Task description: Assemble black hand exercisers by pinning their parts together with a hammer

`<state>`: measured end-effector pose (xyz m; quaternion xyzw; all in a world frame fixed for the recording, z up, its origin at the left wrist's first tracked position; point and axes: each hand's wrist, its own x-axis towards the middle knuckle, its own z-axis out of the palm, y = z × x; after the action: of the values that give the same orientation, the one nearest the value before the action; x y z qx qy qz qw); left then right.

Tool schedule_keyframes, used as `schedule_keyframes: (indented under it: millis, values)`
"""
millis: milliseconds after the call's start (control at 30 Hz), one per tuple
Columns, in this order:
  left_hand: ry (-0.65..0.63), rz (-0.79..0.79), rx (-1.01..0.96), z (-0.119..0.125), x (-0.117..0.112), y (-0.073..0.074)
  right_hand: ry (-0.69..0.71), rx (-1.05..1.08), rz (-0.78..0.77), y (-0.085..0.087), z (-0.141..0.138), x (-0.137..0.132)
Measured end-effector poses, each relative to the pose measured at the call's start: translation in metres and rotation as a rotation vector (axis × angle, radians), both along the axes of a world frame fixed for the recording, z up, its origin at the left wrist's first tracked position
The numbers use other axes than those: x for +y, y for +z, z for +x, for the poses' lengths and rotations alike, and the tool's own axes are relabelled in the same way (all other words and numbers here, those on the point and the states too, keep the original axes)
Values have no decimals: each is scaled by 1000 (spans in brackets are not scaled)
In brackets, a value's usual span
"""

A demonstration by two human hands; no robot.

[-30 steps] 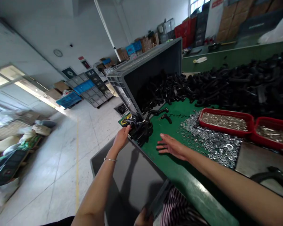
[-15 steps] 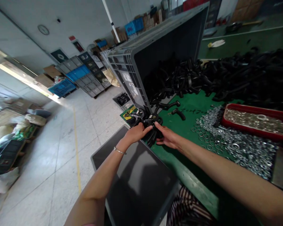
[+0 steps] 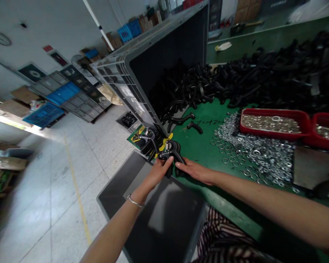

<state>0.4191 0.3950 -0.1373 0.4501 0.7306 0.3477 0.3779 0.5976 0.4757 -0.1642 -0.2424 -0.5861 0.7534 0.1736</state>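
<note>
My left hand (image 3: 159, 171) and my right hand (image 3: 194, 170) are closed on a black two-handled spring grip (image 3: 176, 149), each at one of its handles. A shiny coil spring shows at its top, between the handles. The grip is above the near edge of the green bench, by the rim of an open grey bin (image 3: 117, 179). Just beyond my left hand, similar black pieces with metal parts (image 3: 149, 136) are stacked at the bench corner, with yellow tape below. My fingertips are partly hidden behind the handles.
A large grey crate (image 3: 123, 84) lies on its side, black handles (image 3: 181, 87) spilling out. Loose metal rings (image 3: 235, 146) cover part of the green bench (image 3: 200, 146). Red trays (image 3: 271, 135) of small metal parts stand at right. A metal plate (image 3: 315, 170) lies nearer me.
My view has swung right, so the scene sits further left. Both hands have come away from the stacked pieces a little, and the spring grip between them now shows clearly.
</note>
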Motion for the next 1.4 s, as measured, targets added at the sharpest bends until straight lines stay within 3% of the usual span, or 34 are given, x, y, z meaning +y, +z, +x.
schedule_keyframes:
  millis: [133,200,300,400,500,567,667,767,867,1033,1133,1233,1400]
  values:
    - [-66,-54,81,-3,25,2,-19,118,-264,-6,-17,11]
    - [-27,-44,176,-2,30,2,-77,89,-282,-7,-23,14]
    - [93,32,289,10,18,-2,-184,37,-7,-4,-18,10]
    - [210,199,360,29,-8,-12,-246,74,300,5,1,5]
    - [249,407,368,46,-31,-34,-263,156,345,14,18,9]
    - [203,456,321,54,-40,-55,-244,140,284,14,23,16]
    - [-17,373,250,62,-41,-85,-296,50,207,6,20,23]
    - [-154,332,244,67,-36,-100,-395,30,61,-3,12,24]
    - [-178,331,239,66,-30,-97,-442,31,-37,-6,7,23]
    - [-396,283,74,70,-24,-84,-535,93,-29,-5,10,31]
    - [-327,239,-52,83,-19,-83,-567,57,43,-8,15,37]
    - [-237,187,-207,93,-14,-80,-470,77,90,-11,22,36]
    - [-230,71,-484,100,-10,-65,-495,127,76,-9,35,18]
